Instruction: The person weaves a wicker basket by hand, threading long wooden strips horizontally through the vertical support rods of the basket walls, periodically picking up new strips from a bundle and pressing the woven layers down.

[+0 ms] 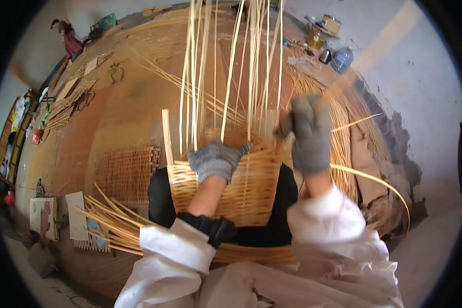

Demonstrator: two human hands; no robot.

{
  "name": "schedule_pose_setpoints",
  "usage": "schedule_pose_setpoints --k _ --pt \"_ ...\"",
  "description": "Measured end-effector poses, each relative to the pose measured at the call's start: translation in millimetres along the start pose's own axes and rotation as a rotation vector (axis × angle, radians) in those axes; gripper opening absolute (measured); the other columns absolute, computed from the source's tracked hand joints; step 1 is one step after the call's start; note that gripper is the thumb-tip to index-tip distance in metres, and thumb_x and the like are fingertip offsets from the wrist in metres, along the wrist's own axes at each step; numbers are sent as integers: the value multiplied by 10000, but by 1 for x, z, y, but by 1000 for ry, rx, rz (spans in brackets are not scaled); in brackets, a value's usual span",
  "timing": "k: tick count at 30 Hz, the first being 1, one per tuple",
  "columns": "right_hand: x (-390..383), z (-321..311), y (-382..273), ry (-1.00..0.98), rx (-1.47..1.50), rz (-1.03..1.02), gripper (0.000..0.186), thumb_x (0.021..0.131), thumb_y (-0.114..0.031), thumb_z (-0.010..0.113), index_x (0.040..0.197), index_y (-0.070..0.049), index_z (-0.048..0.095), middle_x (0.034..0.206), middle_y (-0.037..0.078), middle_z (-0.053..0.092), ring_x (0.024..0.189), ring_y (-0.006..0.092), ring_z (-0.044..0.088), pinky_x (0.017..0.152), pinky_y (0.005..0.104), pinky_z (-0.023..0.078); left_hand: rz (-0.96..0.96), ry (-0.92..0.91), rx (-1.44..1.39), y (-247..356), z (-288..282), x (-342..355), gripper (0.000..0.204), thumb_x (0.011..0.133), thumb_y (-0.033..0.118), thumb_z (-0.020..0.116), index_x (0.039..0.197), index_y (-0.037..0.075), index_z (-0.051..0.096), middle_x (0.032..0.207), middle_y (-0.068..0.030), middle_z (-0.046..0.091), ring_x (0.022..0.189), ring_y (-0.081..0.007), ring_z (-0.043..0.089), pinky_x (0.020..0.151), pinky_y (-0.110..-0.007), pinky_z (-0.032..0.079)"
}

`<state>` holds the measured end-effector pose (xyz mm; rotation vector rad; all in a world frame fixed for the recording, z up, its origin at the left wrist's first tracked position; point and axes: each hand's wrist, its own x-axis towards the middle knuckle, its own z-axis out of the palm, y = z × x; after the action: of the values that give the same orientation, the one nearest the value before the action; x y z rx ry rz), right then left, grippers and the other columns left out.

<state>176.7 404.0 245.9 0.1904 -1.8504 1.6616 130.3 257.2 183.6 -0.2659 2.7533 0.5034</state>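
A partly woven basket (226, 200) of pale strips sits between my dark-clad legs, with tall thin upright strips (251, 61) rising from its far part and a broader stake (167, 133) at its left corner. My gloved left hand (215, 159) grips the basket's top rows, fingers curled over the weave. At the right, my gloved right hand (305, 128) is raised beside the basket's top corner, blurred, its fingers closed round a pale flat strip (374, 46) that runs to the upper right as a smear.
Bundled strips lie at right (344, 143) and lower left (108, 226). A woven mat (123, 174) and boards (72, 97) lie leftward. A water jug (342, 60) and pots (329, 25) stand by the right wall. Another person (72, 41) is at the back left.
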Motion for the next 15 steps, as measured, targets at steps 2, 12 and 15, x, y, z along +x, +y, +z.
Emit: schedule_pose_setpoints --k 2,12,15 --pt "17 -22 61 109 251 211 205 913 -262 463 802 -89 467 509 24 428 435 114 428 418 248 396 -23 -89 2 0 -22 -17 814 664 770 451 1107 106 609 1150 -111 582 1098 -263 527 943 -380 334" --pt "-83 -61 15 -249 -231 468 222 904 -246 485 989 -58 567 774 28 605 646 115 556 566 225 460 872 401 -269 -117 19 -142 525 729 314 684 1145 40 517 1075 -179 560 925 -298 566 826 -407 448" --pt "-147 -20 7 -793 -357 242 195 863 -179 541 1015 -70 594 833 66 632 708 145 613 569 245 500 1081 -29 -593 -196 57 -187 395 716 204 681 1087 123 573 979 -94 612 884 -258 592 759 -392 478"
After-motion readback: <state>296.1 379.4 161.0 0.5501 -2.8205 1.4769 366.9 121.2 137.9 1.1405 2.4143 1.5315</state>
